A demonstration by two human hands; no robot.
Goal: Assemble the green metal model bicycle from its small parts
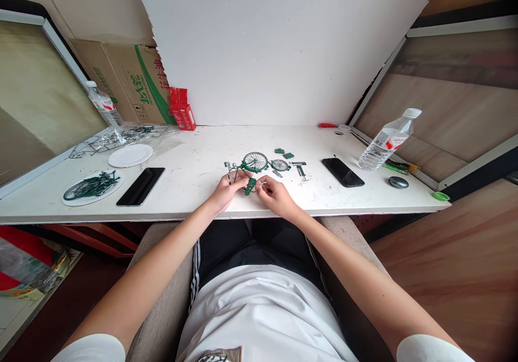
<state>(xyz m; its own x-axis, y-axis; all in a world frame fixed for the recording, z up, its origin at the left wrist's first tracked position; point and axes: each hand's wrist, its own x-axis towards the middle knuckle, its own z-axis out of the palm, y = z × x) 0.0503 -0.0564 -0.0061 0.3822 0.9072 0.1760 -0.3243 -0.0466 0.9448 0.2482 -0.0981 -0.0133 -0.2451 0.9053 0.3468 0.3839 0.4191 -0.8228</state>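
A green model bicycle (256, 162), partly assembled, is held just above the white table near its front edge. My left hand (225, 193) is closed on its frame, thumb on top, with one spoked wheel pointing away from me. Close beside it, my right hand (275, 196) pinches at the near end of the model, by a green part (250, 186). A small pale bit shows at those fingertips, too small to name. Just beyond the hands lie a loose spoked wheel (280, 165), a green flat piece (288, 156) and a green bracket-like part (301, 173).
Left are a phone (141, 187), a plate of green parts (121, 177), a white plate (130, 156) and part frames (101, 143). Right are another phone (343, 172), a water bottle (389, 139) and a mouse-like dark object (399, 182). A white board (275, 49) stands behind.
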